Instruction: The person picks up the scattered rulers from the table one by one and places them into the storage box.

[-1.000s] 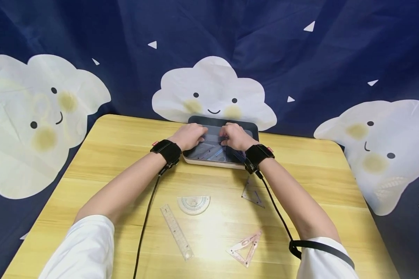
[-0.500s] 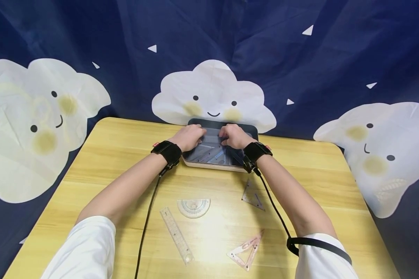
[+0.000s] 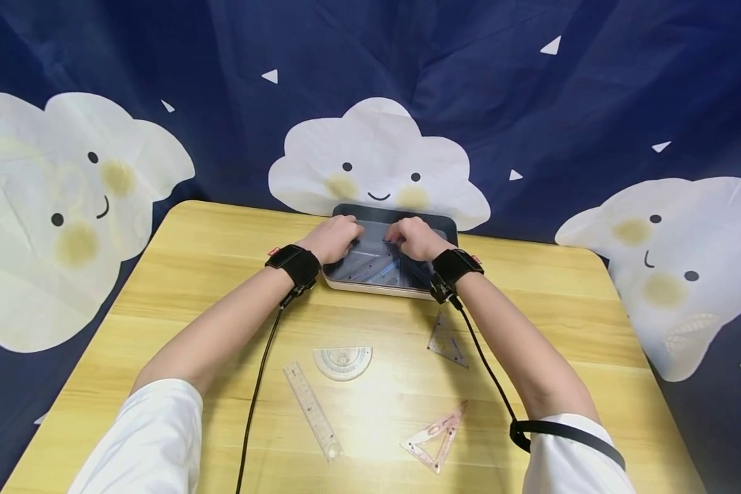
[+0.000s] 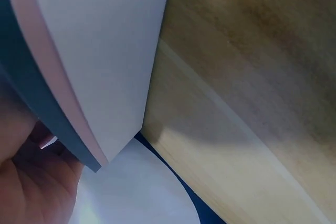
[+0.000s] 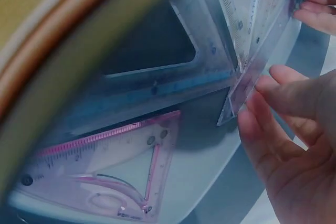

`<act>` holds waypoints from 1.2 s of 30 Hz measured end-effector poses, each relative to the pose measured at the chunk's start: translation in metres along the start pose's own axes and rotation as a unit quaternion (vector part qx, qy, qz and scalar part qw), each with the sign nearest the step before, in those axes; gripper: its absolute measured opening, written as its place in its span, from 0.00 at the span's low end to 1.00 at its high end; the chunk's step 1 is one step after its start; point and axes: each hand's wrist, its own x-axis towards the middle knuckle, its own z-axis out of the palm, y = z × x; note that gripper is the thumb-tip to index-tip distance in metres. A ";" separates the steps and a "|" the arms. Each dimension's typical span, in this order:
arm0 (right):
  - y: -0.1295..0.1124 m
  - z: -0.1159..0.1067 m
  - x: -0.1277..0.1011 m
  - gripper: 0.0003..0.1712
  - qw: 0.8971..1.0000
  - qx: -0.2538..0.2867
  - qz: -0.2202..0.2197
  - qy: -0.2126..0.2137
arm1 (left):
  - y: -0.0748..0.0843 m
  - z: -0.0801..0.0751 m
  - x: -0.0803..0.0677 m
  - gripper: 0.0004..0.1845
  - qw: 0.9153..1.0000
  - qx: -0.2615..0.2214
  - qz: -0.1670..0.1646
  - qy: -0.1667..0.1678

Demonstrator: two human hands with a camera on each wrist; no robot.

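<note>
In the head view both hands reach into a shallow box (image 3: 379,289) with a dark inside and pale outer wall, at the table's back edge. My left hand (image 3: 330,238) is at its left side, and in the right wrist view its fingers pinch the far end of a clear ruler (image 5: 262,56) with a pinkish tint. My right hand (image 5: 299,129) has curled fingertips against that ruler's near end. Beneath lie a large clear set square (image 5: 157,85) with a blue band and a pink-edged set square (image 5: 105,171). The box wall (image 4: 105,51) partly hides my left fingers in the left wrist view.
On the wooden table (image 3: 204,288) in front of the box lie a protractor (image 3: 342,363), a straight ruler (image 3: 312,410), a pink set square (image 3: 433,439) and a clear purplish set square (image 3: 447,348). A cloud-printed blue curtain (image 3: 222,82) hangs behind the table.
The head view dips and returns slightly. Both hands stay inside the box with little movement; the right fingers look a little more drawn in. The things on the table have not moved.
</note>
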 end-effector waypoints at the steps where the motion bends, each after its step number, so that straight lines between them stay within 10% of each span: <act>1: -0.001 -0.001 -0.001 0.26 1.000 0.003 0.001 0.000 | 0.000 -0.001 0.000 0.09 1.000 -0.003 0.002 -0.002; 21: -0.014 -0.012 -0.037 0.31 0.997 0.042 0.010 0.064 | -0.003 -0.015 -0.013 0.18 0.995 -0.094 0.020 0.026; 36: -0.070 0.023 -0.080 0.16 0.984 0.086 -0.063 0.144 | 0.023 -0.015 -0.071 0.12 0.982 -0.170 0.010 0.082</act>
